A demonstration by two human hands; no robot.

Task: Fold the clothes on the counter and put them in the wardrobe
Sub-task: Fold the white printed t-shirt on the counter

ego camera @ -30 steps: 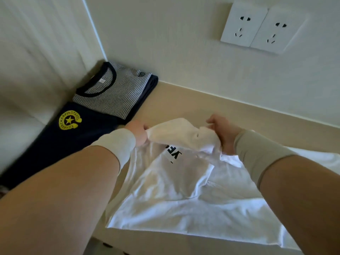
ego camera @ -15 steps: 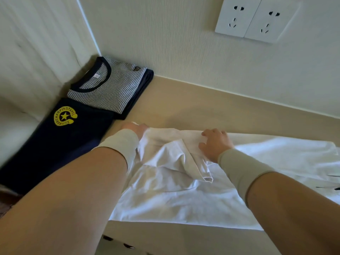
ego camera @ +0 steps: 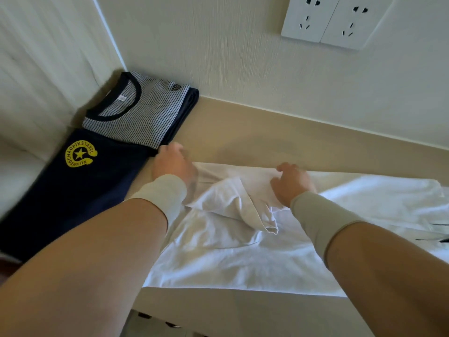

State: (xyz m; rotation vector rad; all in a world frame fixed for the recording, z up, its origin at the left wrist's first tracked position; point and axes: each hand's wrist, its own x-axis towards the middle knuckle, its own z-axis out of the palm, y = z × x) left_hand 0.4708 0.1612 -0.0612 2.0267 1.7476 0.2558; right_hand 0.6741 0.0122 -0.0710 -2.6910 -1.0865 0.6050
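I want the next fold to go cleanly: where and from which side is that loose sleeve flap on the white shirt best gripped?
Probably pinch the sleeve flap at its free hem corner, which points toward the person, coming from the near side. That tip lifts off the white shirt, while the flap's far end lies between the left hand and right hand.

Soft, even daylight fills the scene, seemingly from the near right, leaving the white shirt (ego camera: 243, 259) bright without blowing out. Faint shadows pool in the far left corner behind the striped shirt (ego camera: 143, 113). The left hand (ego camera: 173, 164) is smeared by motion blur. Wide-angle distortion bends the wall sockets (ego camera: 335, 20) and the edges.
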